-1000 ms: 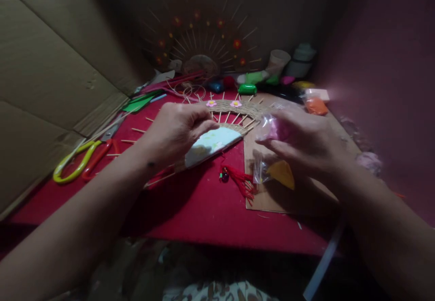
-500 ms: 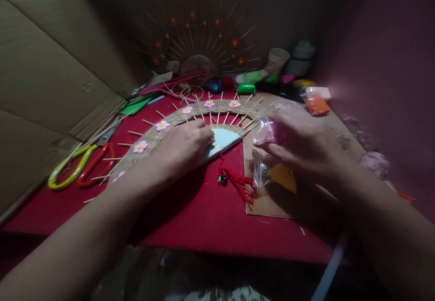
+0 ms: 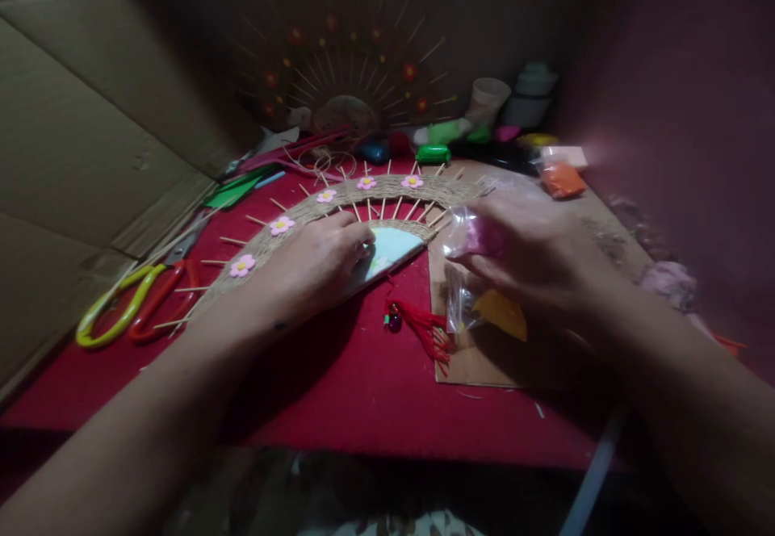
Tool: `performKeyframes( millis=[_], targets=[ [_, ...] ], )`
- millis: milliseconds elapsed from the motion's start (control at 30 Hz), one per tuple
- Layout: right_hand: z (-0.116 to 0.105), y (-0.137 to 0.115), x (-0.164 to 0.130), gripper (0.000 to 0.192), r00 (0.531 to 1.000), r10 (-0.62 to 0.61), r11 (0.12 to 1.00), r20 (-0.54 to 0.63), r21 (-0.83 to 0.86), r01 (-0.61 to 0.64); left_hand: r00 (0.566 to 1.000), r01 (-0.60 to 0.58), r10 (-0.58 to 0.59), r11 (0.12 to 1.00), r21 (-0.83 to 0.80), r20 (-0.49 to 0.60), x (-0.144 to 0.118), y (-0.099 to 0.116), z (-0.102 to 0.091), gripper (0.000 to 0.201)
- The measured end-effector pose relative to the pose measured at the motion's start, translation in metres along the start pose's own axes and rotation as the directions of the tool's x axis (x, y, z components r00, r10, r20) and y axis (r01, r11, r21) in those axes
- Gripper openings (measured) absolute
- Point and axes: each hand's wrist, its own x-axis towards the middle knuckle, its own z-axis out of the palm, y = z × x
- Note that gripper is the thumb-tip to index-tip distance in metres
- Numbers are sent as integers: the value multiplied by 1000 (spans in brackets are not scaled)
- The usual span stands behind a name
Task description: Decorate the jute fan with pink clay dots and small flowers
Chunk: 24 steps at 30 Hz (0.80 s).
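A half-round fan of woven cord and thin wooden sticks lies on the red table, with pink, yellow-centred flowers along its band. My left hand lies across it, fingers curled in at the pale blue middle panel; the fingertips are partly hidden. In my right hand, right of the fan, is a clear plastic bag of pink clay. Below that hand, a bag of yellow clay lies on a cardboard sheet. A red tassel with a dark bead lies between the hands.
Scissors with yellow and red handles lie at the left by a cardboard wall. Along the back are a green clay pack, a cup and a flower-decorated fan. An orange clay bag sits at the right.
The whole view has shifted slightly, so things appear a little further left. Both hands keep nearly the same hold and place.
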Motion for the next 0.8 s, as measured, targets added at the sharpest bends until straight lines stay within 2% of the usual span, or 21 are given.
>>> performKeyframes(
  millis=[267, 500, 600, 700, 800],
  targets=[
    [1, 1, 0, 14, 1000, 4, 1000, 7, -31, -4, 994, 23, -35, 993, -115, -105, -1, -3, 1, 13],
    [3, 2, 0, 9, 1000, -2, 998, -6, -67, 2, 996, 14, -17, 999, -45, -89, -1, -4, 2, 13],
    [3, 2, 0, 8, 1000, -15, 998, -9, -67, 14, 990, 30, -40, 997, -71, -135, -2, -3, 1, 14],
    [4, 1, 0, 12, 999, -40, 999, -18, -13, 39, 962, 9, -75, 969, -247, -261, -4, 3, -4, 13],
    [3, -2, 0, 17, 996, -79, 995, -39, 53, 81, 935, -74, -132, 834, -547, -328, -8, 16, -10, 9]
  ],
)
